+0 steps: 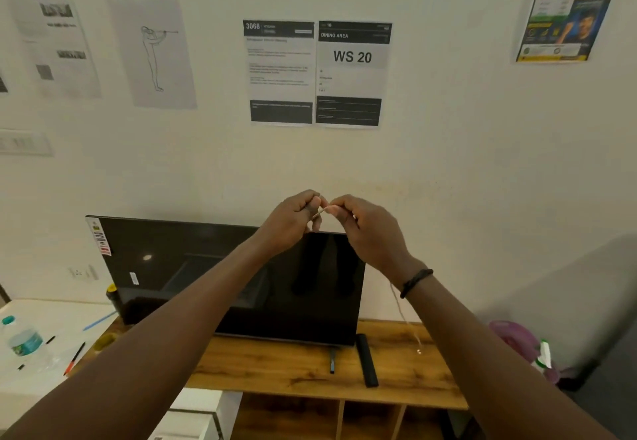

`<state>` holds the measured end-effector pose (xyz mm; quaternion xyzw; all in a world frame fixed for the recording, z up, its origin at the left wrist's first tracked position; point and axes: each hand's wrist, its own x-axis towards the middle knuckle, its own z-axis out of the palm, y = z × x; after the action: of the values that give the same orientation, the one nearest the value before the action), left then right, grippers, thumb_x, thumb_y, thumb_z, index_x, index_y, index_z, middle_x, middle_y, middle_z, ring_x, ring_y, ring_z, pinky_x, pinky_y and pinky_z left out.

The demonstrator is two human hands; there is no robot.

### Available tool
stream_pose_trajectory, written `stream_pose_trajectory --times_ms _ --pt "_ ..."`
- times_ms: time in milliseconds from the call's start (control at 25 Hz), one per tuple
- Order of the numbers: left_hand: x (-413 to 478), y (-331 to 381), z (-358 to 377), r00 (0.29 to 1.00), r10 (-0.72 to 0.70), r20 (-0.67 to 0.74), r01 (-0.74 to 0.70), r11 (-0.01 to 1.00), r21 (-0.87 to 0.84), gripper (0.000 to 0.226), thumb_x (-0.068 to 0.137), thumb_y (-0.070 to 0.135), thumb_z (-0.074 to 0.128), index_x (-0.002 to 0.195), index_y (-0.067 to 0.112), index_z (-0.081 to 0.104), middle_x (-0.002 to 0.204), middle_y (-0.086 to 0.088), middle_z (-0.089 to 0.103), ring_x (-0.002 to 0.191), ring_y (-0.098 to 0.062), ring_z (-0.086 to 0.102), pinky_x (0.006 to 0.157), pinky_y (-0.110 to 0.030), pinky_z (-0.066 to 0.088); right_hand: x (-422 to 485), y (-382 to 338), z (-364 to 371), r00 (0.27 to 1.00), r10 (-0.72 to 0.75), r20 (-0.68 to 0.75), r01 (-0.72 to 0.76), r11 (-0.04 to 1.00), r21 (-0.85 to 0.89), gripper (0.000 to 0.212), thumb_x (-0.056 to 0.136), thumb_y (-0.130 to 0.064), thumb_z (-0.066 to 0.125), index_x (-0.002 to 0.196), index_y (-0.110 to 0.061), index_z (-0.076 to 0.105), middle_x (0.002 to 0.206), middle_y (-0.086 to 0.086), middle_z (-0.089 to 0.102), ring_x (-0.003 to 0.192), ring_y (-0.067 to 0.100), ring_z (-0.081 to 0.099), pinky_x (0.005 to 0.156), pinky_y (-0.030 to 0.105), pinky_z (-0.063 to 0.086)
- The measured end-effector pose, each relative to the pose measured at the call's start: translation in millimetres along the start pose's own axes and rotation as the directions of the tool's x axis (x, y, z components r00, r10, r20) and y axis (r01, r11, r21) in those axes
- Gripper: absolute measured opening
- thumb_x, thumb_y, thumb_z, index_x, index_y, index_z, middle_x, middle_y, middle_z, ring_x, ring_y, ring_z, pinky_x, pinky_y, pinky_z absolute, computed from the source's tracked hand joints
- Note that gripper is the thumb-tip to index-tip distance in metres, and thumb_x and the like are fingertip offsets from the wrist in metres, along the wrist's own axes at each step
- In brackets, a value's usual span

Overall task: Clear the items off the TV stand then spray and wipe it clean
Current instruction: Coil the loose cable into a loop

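Both hands are raised in front of the wall, above the TV [193,267]. My left hand [293,219] and my right hand [368,229] pinch a thin pale cord [320,212] between their fingertips. The cord hangs down below my right wrist, and its end [418,351] dangles just above the wooden TV stand [275,363]. The black TV stands on that top, with a black remote [367,360] lying to the right of the TV's foot. A dark bottle with a yellow cap [113,296] stands at the stand's left end.
A white table [41,381] at the left holds a water bottle [24,338], pens and small bits. At the right sit a purple cloth [513,334] and a spray bottle [544,357]. White boxes [196,415] stand below the stand's left side. Papers hang on the wall.
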<state>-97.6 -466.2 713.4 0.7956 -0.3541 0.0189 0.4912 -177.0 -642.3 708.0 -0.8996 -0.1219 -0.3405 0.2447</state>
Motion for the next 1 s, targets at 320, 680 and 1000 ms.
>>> stream_pose_trajectory --times_ms 320,680,1000 --pt "-15 11 -4 0.946 -0.094 0.309 0.265 0.772 -0.577 0.039 0.112 0.037 0.035 0.091 0.02 0.063 0.063 0.004 0.033 0.046 -0.009 0.022 0.041 -0.019 0.026 21 16 -3 0.991 0.124 -0.048 -0.115 0.982 0.151 0.021 0.104 -0.032 0.059 0.107 -0.016 0.073 0.091 -0.005 0.074 0.076 0.016 0.065 0.067 0.036 0.055" --pt "-11 21 -12 0.979 -0.201 -0.029 0.082 0.521 -0.85 0.033 0.113 0.035 0.028 0.103 0.015 0.053 0.128 -0.01 0.072 0.088 -0.029 0.077 0.068 -0.032 0.062 -12 -33 72 0.952 0.249 0.176 -0.291 0.915 0.28 0.026 0.11 -0.034 0.042 0.119 -0.022 0.064 0.077 -0.004 0.063 0.061 0.01 0.054 0.062 0.039 0.05" --pt "-17 -8 -37 0.961 -0.159 -0.227 0.05 0.904 -0.424 0.024 0.111 0.028 0.04 0.101 0.016 0.059 0.125 0.003 0.072 0.111 -0.018 0.072 0.103 -0.038 0.054 -18 -58 67 0.918 0.14 0.371 -0.178 0.982 0.07 0.026 0.11 -0.037 0.043 0.12 -0.027 0.064 0.074 -0.018 0.055 0.061 -0.006 0.056 0.058 0.017 0.036"
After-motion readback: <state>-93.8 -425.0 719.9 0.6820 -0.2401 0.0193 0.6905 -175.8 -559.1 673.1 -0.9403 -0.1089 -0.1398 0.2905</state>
